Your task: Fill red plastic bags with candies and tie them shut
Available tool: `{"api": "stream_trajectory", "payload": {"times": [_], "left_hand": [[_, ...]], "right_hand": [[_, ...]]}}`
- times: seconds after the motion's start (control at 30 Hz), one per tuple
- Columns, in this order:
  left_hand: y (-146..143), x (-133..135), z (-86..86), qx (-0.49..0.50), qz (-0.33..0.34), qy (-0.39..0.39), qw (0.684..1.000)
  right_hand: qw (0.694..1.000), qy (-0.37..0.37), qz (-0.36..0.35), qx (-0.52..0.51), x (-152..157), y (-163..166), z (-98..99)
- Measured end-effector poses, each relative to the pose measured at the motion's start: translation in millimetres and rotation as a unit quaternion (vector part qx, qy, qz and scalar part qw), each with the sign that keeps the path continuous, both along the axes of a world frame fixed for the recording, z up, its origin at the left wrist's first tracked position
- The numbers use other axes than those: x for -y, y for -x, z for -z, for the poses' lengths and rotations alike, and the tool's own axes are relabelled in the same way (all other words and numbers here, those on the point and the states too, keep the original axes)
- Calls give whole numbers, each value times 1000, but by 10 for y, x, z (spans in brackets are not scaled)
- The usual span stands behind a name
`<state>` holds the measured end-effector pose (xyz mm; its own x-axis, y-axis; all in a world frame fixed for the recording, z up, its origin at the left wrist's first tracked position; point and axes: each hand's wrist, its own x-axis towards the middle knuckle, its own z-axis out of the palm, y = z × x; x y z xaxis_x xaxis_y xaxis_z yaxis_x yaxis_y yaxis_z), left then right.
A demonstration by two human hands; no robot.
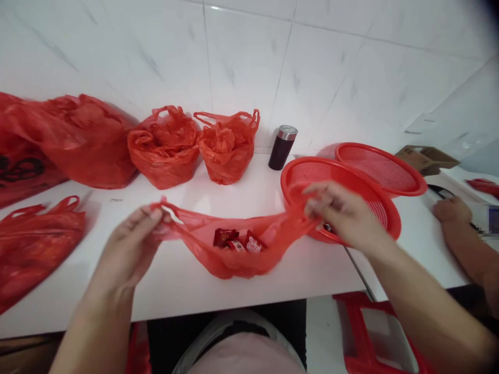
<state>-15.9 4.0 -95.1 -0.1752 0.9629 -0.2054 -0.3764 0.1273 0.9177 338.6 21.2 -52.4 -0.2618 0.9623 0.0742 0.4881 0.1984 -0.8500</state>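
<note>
A red plastic bag [234, 259] lies open on the white table [175, 285] in front of me, stretched wide by its two handles. My left hand [132, 239] pinches the left handle. My right hand [339, 210] grips the right handle, just in front of a red mesh basket [385, 208]. Inside the bag lie several small red wrapped sweets [237, 241].
Two knotted red bags [166, 145] [228, 143] and a larger red bag [81, 140] stand along the tiled wall. Another red bag [35, 244] lies at the left. A dark cylindrical flask [283, 147] and a second red basket [380, 167] stand behind. Another person's hand [452, 210] rests at the right.
</note>
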Motion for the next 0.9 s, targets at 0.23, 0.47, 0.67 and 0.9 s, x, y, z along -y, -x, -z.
{"api": "stream_trajectory", "payload": {"times": [0.23,0.47,0.67,0.9], "left_hand": [[-162,-391,-952,31,-38,-352,935],[-79,-480,-1041,33,-13,-328,944],[93,-562,-1053,-47,62,-267,961],[100,-580,-961,-134,116,-236,955]], "right_hand": [[975,-157,28,-156,-276,428,-926],[989,-86,-64,-102,-601,519,-984],[986,-121,-18,-115,-893,467,-1035],[989,-111,-71,-66,-817,615,-987]]}}
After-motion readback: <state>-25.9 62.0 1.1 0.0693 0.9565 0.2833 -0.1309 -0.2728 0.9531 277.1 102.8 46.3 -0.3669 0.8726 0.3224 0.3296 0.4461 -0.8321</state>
